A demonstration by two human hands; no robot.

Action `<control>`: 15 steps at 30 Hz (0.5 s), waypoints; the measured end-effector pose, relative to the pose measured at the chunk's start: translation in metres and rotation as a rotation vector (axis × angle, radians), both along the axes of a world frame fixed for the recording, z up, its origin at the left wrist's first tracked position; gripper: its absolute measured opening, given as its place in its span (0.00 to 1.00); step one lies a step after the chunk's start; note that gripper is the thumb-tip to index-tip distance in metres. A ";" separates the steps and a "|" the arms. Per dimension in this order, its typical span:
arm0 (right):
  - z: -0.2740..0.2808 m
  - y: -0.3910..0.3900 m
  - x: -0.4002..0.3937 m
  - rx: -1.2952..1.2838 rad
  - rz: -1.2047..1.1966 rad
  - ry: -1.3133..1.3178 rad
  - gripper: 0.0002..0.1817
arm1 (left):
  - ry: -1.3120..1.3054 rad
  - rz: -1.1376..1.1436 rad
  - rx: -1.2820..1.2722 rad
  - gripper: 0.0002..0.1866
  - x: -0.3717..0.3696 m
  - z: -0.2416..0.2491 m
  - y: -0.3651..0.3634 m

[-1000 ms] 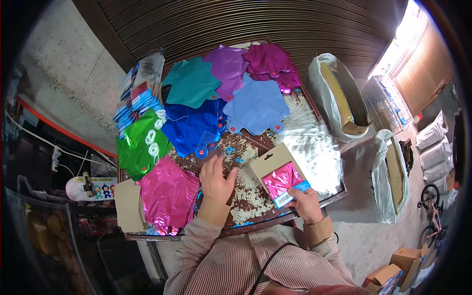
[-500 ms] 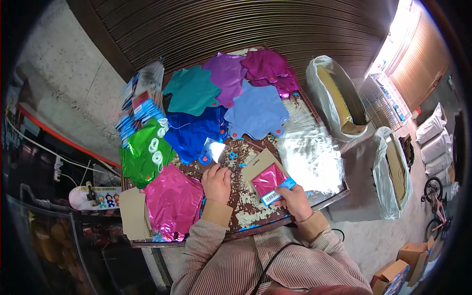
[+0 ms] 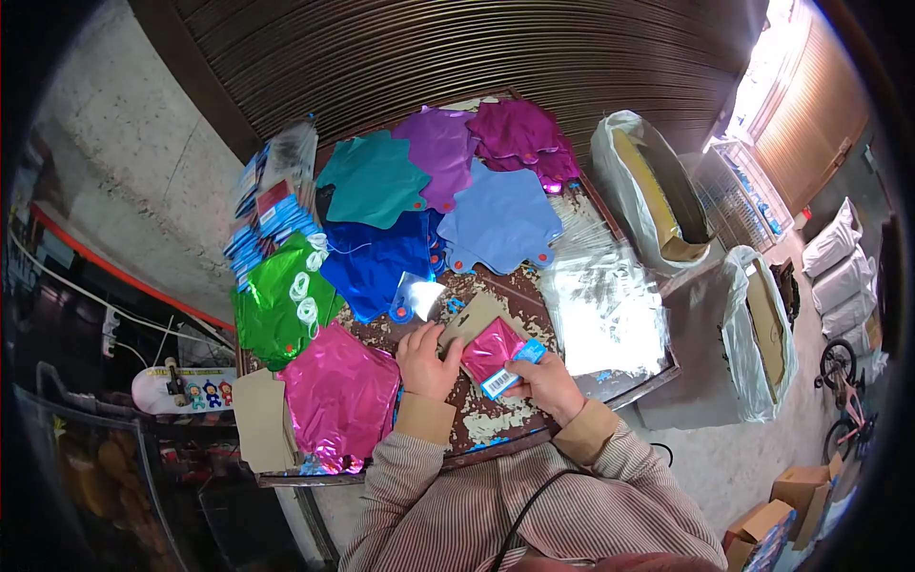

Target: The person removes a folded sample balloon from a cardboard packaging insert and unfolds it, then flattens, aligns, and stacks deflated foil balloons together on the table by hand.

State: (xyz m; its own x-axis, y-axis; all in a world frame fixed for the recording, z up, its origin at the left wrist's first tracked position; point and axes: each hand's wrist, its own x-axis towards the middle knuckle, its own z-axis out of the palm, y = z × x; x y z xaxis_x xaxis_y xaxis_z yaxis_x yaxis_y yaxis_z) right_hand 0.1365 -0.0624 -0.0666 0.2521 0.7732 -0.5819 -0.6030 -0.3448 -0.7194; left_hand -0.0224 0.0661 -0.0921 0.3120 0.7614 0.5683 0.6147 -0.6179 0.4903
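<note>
My right hand grips a folded pink foil balloon together with a blue barcode label and a brown cardboard backing card. The label wraps over the lower right of the foil, with my thumb on it. My left hand is open, palm down over the table, its thumb right at the card's left edge. Just beyond its fingertips lies a small shiny silver piece. A stack of flat pink foil balloons spreads left of my left hand.
Blue, light blue, teal and green foil stacks cover the worn table. White string coils rest on the green one. Clear plastic sleeves lie right; white-lined boxes stand beyond the table's right edge.
My right hand has carried the pink foil and card leftward, toward my left hand. The left thumb has spread out and now meets the card's edge.
</note>
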 end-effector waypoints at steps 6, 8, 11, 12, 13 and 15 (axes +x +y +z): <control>0.001 0.001 0.002 -0.008 -0.018 0.042 0.11 | 0.073 -0.035 -0.035 0.13 0.000 0.002 -0.002; 0.004 0.001 0.004 -0.027 -0.002 0.027 0.11 | 0.155 -0.063 -0.025 0.14 -0.001 -0.001 -0.002; 0.005 0.002 0.008 -0.042 0.027 0.016 0.09 | 0.131 -0.107 -0.042 0.15 0.001 -0.002 -0.004; 0.006 0.002 0.011 -0.049 0.040 0.008 0.09 | 0.118 -0.130 -0.050 0.15 0.003 -0.002 -0.004; 0.006 0.002 0.013 -0.056 0.053 0.001 0.08 | 0.105 -0.154 -0.058 0.16 0.005 -0.002 -0.005; 0.008 0.004 0.019 -0.055 0.066 -0.005 0.08 | 0.088 -0.178 -0.071 0.16 0.008 -0.003 -0.008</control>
State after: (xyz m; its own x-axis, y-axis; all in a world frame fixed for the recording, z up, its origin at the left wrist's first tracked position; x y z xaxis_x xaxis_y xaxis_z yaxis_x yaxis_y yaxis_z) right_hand 0.1552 -0.0582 -0.0583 0.2049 0.7550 -0.6229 -0.5740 -0.4227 -0.7013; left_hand -0.0148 0.0578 -0.0947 0.4910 0.7273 0.4796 0.5414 -0.6860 0.4861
